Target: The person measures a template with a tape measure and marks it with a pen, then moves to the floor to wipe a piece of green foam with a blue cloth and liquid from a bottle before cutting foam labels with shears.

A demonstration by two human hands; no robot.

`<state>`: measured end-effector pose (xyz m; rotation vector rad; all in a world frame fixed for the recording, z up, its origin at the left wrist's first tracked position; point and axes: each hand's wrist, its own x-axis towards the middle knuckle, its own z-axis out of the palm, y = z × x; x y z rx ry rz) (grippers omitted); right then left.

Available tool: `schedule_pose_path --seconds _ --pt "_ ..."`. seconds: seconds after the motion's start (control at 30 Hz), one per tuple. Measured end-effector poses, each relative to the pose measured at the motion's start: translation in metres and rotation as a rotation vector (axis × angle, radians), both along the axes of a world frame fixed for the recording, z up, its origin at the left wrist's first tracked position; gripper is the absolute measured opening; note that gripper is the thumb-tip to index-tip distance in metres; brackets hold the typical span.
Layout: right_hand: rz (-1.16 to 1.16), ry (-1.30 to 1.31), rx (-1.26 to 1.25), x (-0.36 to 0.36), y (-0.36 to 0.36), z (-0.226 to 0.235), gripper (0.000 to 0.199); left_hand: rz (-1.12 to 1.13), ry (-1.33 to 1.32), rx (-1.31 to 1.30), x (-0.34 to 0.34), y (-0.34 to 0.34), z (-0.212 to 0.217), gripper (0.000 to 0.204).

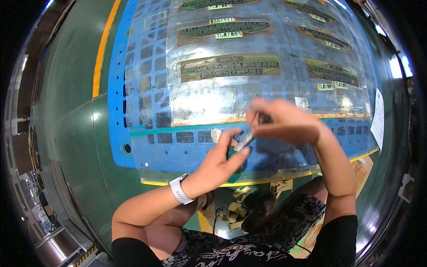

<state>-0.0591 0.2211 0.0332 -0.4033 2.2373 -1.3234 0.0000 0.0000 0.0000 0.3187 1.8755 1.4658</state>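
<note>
Both the left hand [222, 160] and right hand [284, 121] pinch a blurred, indistinct strip [246, 140].

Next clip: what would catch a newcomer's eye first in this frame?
First the two bare hands meeting mid-frame: the left hand, a white wristband on its wrist, and the right hand pinch a small, blurred strip between them. Behind them spreads a shiny silver sheet carrying brownish stencil-like plates, laid on a blue perforated panel. A green floor with a yellow line lies to the left.
</note>
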Motion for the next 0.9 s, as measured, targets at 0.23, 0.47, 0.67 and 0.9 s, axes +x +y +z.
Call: schedule_pose_path --seconds 0.23,0.47,0.67,0.9 --pt "-0.148 0.145 0.123 -0.015 -0.008 -0.002 0.015 0.179 -0.569 0.197 0.047 -0.03 -0.024 0.023" --pt "-0.206 0.038 0.066 0.058 0.024 0.026 0.014 -0.102 0.043 -0.263 -0.002 -0.081 0.021 0.024" --pt "-0.406 -0.148 -0.139 0.199 -0.02 -0.029 0.011 -0.781 0.698 -0.507 -0.099 -0.05 0.082 0.025" --pt "-0.889 -0.34 -0.502 0.251 -0.093 -0.066 0.009 -1.084 0.808 -0.784 -0.15 0.031 0.089 0.036"
